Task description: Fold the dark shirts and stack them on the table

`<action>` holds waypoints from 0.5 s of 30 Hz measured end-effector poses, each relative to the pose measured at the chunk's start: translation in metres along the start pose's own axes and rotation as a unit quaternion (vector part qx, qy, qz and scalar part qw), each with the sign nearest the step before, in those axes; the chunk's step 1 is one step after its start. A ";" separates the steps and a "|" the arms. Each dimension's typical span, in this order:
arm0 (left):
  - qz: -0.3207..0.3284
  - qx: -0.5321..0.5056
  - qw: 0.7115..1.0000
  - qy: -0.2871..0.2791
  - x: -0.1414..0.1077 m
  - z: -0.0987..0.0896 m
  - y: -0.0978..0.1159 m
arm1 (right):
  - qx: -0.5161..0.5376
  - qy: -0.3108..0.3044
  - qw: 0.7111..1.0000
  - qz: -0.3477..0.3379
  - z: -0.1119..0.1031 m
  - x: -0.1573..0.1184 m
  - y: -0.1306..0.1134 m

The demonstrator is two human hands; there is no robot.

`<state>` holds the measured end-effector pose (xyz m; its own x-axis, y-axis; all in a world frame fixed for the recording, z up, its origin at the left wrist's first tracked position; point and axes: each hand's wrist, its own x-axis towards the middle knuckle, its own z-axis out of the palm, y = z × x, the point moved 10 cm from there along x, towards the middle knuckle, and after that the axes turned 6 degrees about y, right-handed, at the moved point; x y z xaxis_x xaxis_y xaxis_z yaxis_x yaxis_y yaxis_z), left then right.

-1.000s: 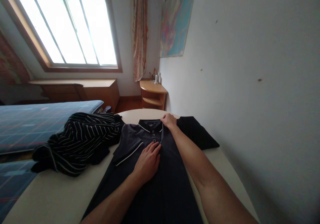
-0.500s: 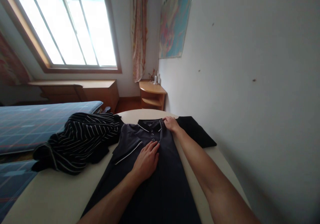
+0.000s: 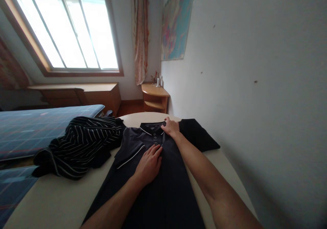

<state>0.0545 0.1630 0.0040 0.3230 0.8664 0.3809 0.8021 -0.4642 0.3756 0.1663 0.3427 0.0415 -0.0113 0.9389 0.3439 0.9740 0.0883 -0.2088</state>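
Note:
A dark polo shirt (image 3: 176,174) lies on the cream tabletop (image 3: 58,196), its buttoned collar away from me. White piping edges the collar and the short sleeve at left. My left hand (image 3: 149,162) rests flat on the shirt's front, just below the buttons, with its fingers stretched out. At the right side of the collar, my right hand (image 3: 171,126) has bent fingers closed on the shirt's fabric; the fingertips are partly hidden. A folded black cloth (image 3: 198,133) lies just right of that hand.
A crumpled black-and-white striped garment (image 3: 85,144) lies on the table's left side. Beyond it is a bed with a blue plaid mattress (image 3: 38,128). The white wall (image 3: 245,120) runs close along the right. A corner shelf (image 3: 155,90) and a desk (image 3: 99,86) stand at the back.
My right hand has shifted slightly left and nearer along the collar, its fingers now more bent. My left hand stays in place on the shirt.

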 end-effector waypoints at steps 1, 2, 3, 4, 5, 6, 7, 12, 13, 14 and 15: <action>-0.001 0.000 1.000 -0.001 0.000 0.000 0.000 | -0.006 -0.005 1.000 -0.001 0.002 0.001 -0.002; 0.000 0.000 1.000 -0.001 0.000 0.001 -0.001 | -0.010 -0.008 1.000 -0.001 0.003 0.001 -0.004; 0.001 0.000 1.000 0.000 0.000 0.001 -0.001 | -0.013 -0.009 1.000 -0.001 0.004 0.002 -0.005; 0.002 0.000 1.000 0.002 0.000 0.000 -0.001 | -0.014 -0.005 1.000 0.001 0.004 0.003 -0.006; 0.003 -0.001 1.000 0.002 0.000 0.000 -0.001 | -0.014 0.003 1.000 0.007 0.004 0.004 -0.006; 0.002 -0.001 1.000 0.002 0.000 0.000 -0.001 | -0.011 0.011 1.000 0.012 0.003 0.004 -0.006; 0.002 -0.001 1.000 0.000 0.000 0.000 -0.001 | -0.007 0.016 1.000 0.018 0.003 0.004 -0.005; -0.001 0.004 1.000 -0.006 0.000 -0.001 -0.001 | 0.017 0.006 1.000 0.010 0.010 0.002 -0.006; -0.001 0.005 1.000 -0.005 0.000 -0.001 -0.001 | 0.020 0.004 1.000 0.003 0.012 0.001 -0.007; 0.000 0.006 1.000 -0.005 0.000 -0.001 -0.001 | 0.022 0.002 1.000 -0.002 0.012 -0.001 -0.007; 0.001 0.008 1.000 -0.006 0.000 0.000 -0.001 | 0.024 0.001 1.000 -0.006 0.013 -0.003 -0.007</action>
<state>0.0541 0.1636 0.0042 0.3302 0.8677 0.3716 0.8092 -0.4629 0.3619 0.1571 0.3438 0.0303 -0.0215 0.9371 0.3484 0.9617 0.1146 -0.2490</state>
